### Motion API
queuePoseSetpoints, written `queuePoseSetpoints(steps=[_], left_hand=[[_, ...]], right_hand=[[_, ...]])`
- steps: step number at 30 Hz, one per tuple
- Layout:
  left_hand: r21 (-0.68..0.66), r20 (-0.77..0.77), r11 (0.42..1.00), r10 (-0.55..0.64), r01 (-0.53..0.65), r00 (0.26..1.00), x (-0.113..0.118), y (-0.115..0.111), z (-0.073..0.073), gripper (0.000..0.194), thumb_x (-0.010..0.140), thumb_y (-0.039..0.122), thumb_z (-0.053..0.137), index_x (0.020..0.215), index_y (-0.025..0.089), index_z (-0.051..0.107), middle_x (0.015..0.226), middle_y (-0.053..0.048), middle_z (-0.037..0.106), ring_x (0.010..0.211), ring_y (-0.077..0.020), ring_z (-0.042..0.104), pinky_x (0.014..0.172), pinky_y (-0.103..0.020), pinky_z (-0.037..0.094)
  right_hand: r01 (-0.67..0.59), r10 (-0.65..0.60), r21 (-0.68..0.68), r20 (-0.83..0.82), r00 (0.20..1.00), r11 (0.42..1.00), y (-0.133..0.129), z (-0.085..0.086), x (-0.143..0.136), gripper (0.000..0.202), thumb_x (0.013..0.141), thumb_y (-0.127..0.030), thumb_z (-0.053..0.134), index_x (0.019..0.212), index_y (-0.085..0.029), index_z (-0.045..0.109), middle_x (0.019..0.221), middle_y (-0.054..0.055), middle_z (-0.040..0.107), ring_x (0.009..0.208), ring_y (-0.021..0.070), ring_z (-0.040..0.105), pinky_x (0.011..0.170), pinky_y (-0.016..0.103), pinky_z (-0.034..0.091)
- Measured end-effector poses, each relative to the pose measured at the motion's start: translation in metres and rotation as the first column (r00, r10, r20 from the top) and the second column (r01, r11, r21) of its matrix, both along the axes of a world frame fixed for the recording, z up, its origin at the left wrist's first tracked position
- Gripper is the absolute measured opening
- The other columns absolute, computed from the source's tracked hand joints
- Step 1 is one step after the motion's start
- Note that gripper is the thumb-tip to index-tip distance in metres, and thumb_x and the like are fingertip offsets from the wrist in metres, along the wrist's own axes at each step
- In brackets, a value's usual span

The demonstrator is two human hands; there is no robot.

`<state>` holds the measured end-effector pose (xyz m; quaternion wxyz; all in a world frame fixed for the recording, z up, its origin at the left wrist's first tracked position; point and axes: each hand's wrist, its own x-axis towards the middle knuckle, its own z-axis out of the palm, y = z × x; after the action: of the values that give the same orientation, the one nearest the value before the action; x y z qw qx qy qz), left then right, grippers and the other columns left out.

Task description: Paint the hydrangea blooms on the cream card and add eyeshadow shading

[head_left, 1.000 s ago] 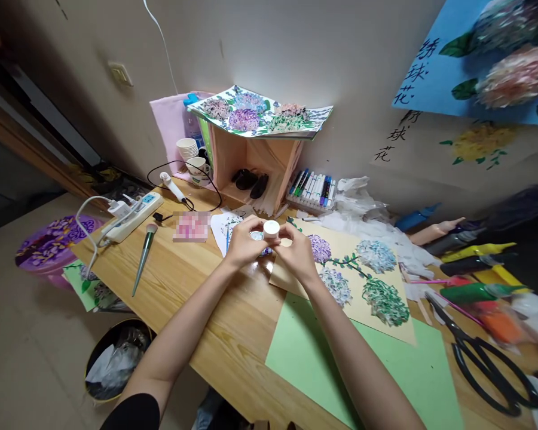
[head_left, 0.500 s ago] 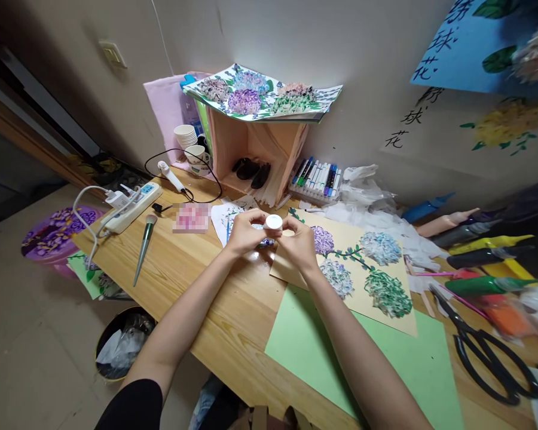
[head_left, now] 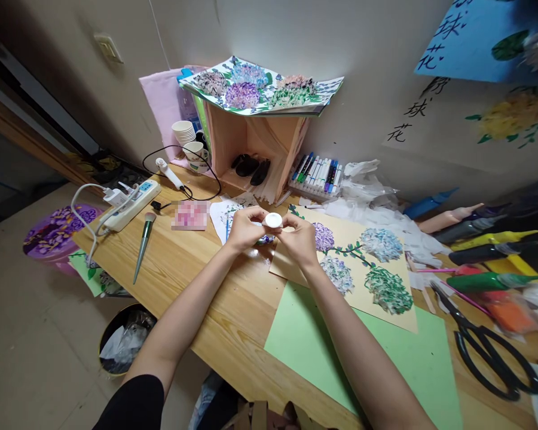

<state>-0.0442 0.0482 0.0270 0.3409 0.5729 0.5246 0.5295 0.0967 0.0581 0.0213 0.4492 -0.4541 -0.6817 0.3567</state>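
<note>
My left hand (head_left: pixel 247 229) and right hand (head_left: pixel 298 237) are gripping a small white round object (head_left: pixel 273 220) between their fingers, holding it above the wooden surface (head_left: pixel 224 298), near the cream flower picture (head_left: pixel 354 263).

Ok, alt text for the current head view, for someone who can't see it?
Left hand and right hand together hold a small white item above a wooden desk. To their right, a cream sheet with flower clusters overlaps a green sheet, with scissors beyond; a brush and power strip lie left.
</note>
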Motion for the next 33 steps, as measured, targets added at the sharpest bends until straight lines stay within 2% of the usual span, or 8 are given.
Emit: queuePoseSetpoints(steps=[19, 25, 28, 30, 32, 33], left_hand=[[-0.034, 0.029, 0.999, 0.008, -0.007, 1.000, 0.003, 0.001, 0.002, 0.023, 0.047, 0.024, 0.080, 0.059, 0.014, 0.063, 0.059, 0.003, 0.057, 0.056, -0.0101, 0.050, 0.053, -0.022, 0.038], [-0.018, -0.046, 1.000, -0.019, 0.018, 0.999, 0.005, 0.002, 0.007, 0.022, 0.056, 0.029, 0.076, 0.068, 0.015, 0.065, 0.067, 0.002, 0.057, 0.063, -0.0119, 0.053, 0.058, -0.023, 0.042], [0.067, -0.165, 0.994, -0.073, 0.085, 0.984, 0.003, -0.001, 0.021, 0.023, 0.062, 0.031, 0.074, 0.080, 0.017, 0.068, 0.082, -0.002, 0.060, 0.077, -0.0148, 0.057, 0.070, -0.026, 0.045], [0.117, -0.225, 0.985, -0.095, 0.123, 0.970, -0.001, -0.007, 0.031, 0.031, 0.066, 0.031, 0.072, 0.094, 0.019, 0.067, 0.095, -0.005, 0.062, 0.092, -0.0175, 0.057, 0.083, -0.028, 0.044], [0.137, -0.208, 0.988, -0.045, 0.075, 0.977, -0.007, -0.015, 0.035, 0.035, 0.073, 0.032, 0.067, 0.106, 0.020, 0.063, 0.107, -0.007, 0.061, 0.103, -0.0187, 0.055, 0.091, -0.030, 0.041], [0.128, -0.162, 0.992, 0.020, 0.001, 0.987, -0.010, -0.020, 0.035, 0.032, 0.078, 0.034, 0.061, 0.107, 0.020, 0.062, 0.110, -0.007, 0.061, 0.104, -0.0186, 0.055, 0.091, -0.030, 0.041]], right_hand=[[0.006, -0.007, -0.027, -0.026, 1.000, 1.000, 0.001, 0.003, 0.000, 0.012, 0.066, -0.023, 0.063, 0.058, -0.017, 0.057, 0.057, -0.003, 0.055, 0.057, 0.0110, 0.048, 0.055, 0.022, 0.035], [0.003, -0.006, -0.065, -0.042, 0.999, 0.998, 0.001, 0.001, -0.002, 0.015, 0.066, -0.029, 0.065, 0.062, -0.018, 0.057, 0.061, -0.002, 0.058, 0.060, 0.0125, 0.052, 0.059, 0.023, 0.040], [0.010, -0.020, -0.088, -0.115, 0.993, 0.996, 0.001, 0.003, -0.002, 0.011, 0.066, -0.025, 0.066, 0.069, -0.018, 0.058, 0.069, -0.001, 0.061, 0.068, 0.0144, 0.056, 0.066, 0.026, 0.044], [0.018, -0.042, -0.111, -0.213, 0.976, 0.994, 0.001, 0.006, 0.001, 0.015, 0.065, -0.024, 0.067, 0.076, -0.018, 0.059, 0.076, 0.001, 0.063, 0.073, 0.0153, 0.058, 0.071, 0.028, 0.047], [0.049, -0.103, -0.161, -0.352, 0.930, 0.986, 0.000, 0.011, 0.005, 0.024, 0.064, -0.027, 0.071, 0.084, -0.018, 0.060, 0.082, 0.002, 0.064, 0.077, 0.0157, 0.059, 0.075, 0.030, 0.048], [0.065, -0.149, -0.206, -0.427, 0.892, 0.976, 0.000, 0.014, 0.007, 0.029, 0.063, -0.029, 0.073, 0.086, -0.018, 0.060, 0.084, 0.002, 0.064, 0.079, 0.0157, 0.060, 0.077, 0.030, 0.049]])
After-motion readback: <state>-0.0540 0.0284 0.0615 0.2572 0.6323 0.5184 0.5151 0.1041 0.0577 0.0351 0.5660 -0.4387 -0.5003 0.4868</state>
